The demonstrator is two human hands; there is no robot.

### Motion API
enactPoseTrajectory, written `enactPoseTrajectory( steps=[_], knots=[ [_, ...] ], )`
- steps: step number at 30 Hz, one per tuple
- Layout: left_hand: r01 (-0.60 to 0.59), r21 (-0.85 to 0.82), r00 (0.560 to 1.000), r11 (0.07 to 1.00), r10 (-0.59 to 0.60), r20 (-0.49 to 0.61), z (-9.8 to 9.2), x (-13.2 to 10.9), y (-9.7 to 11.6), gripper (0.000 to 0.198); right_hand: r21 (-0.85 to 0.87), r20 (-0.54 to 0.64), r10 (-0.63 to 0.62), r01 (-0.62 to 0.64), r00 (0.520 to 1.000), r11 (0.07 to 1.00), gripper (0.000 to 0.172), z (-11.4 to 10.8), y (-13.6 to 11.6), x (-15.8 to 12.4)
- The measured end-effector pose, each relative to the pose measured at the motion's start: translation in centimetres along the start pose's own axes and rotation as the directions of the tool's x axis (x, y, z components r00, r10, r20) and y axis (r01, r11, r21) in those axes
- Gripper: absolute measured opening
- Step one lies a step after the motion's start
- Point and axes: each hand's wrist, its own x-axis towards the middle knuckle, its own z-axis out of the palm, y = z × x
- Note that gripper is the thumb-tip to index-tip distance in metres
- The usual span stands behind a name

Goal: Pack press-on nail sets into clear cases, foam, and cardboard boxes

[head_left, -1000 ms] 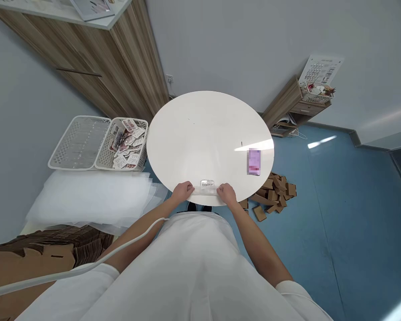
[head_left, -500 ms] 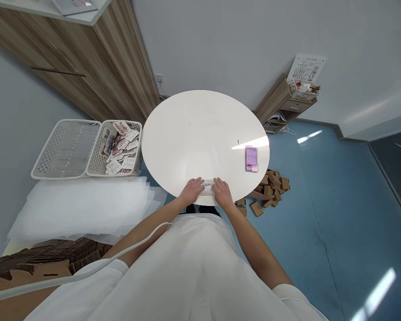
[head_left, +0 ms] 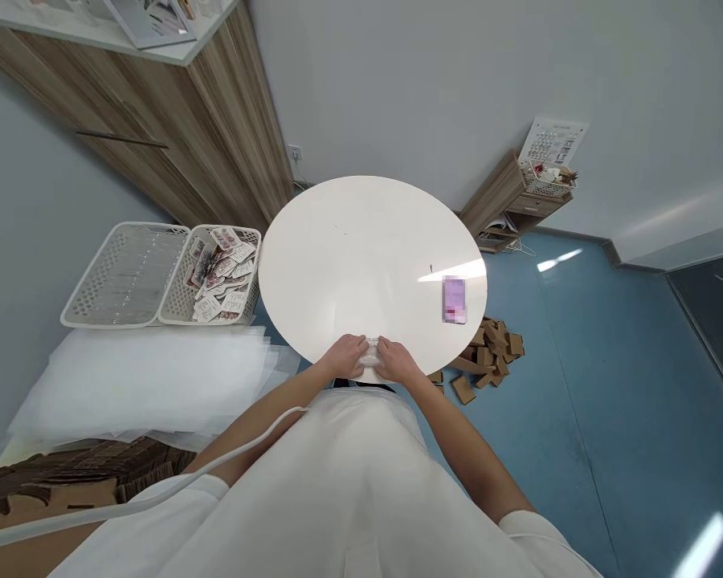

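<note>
A small see-through plastic bundle (head_left: 370,354) lies at the near edge of the round white table (head_left: 361,241). My left hand (head_left: 345,356) grips its left end, the fingers curled over it. On the other end my right hand (head_left: 396,360) is closed in the same way. Between the hands the bundle looks whitish and shiny, and its contents are too small to make out. Part of a clear sheet seems to spread on the table just beyond it.
A blurred purple item (head_left: 455,300) rests on the table's right side. To the left stand a white basket (head_left: 259,273) of printed cards and a second basket (head_left: 66,313) with clear plastic pieces. Translucent sheets (head_left: 138,377) lie below them. Small cardboard boxes (head_left: 488,353) are heaped on the floor.
My fingers, flatter on the bundle before, are now curled round its ends. Both hands are closer together. The whole view has shifted slightly downward.
</note>
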Motion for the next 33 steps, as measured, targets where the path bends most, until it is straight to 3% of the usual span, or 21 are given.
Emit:
enactPoseTrajectory(
  steps=[6,12,15,19,26,30,33],
  knots=[
    [0.065,-0.139,0.992,0.988,-0.049,0.113,-0.8,-1.7,-0.1,0.026,0.194,0.077,0.017,-0.032,0.997,0.98,0.029,-0.7,-0.7,-1.6],
    [0.172,-0.322,0.984,0.931,-0.18,0.006,-1.5,-1.1,-1.3,0.036,0.371,-0.035,0.113,-0.092,0.993,0.924,0.027,-1.7,0.5,0.0],
    [0.243,-0.417,0.966,0.876,-0.257,0.023,-1.9,-0.3,-2.5,0.04,0.387,-0.023,0.175,-0.153,0.984,0.909,0.029,-2.2,1.3,1.4],
    [0.354,-0.546,0.925,0.759,-0.37,0.085,-1.7,0.6,-4.1,0.041,0.47,0.011,0.231,-0.209,0.973,0.857,0.025,-2.0,2.2,2.9],
    [0.494,-0.685,0.833,0.535,-0.518,0.196,-1.0,1.1,-5.6,0.027,0.643,0.023,0.447,-0.356,0.894,0.678,0.023,-0.3,3.7,4.2],
    [0.603,-0.596,0.759,0.53,-0.611,0.224,-1.1,0.7,-6.3,0.029,0.644,0.016,0.462,-0.362,0.887,0.674,0.018,0.1,4.2,4.4],
    [0.646,-0.526,0.73,0.553,-0.649,0.215,-1.2,0.5,-6.6,0.028,0.628,-0.008,0.494,-0.38,0.869,0.679,0.018,0.3,4.1,4.5]
  ],
)
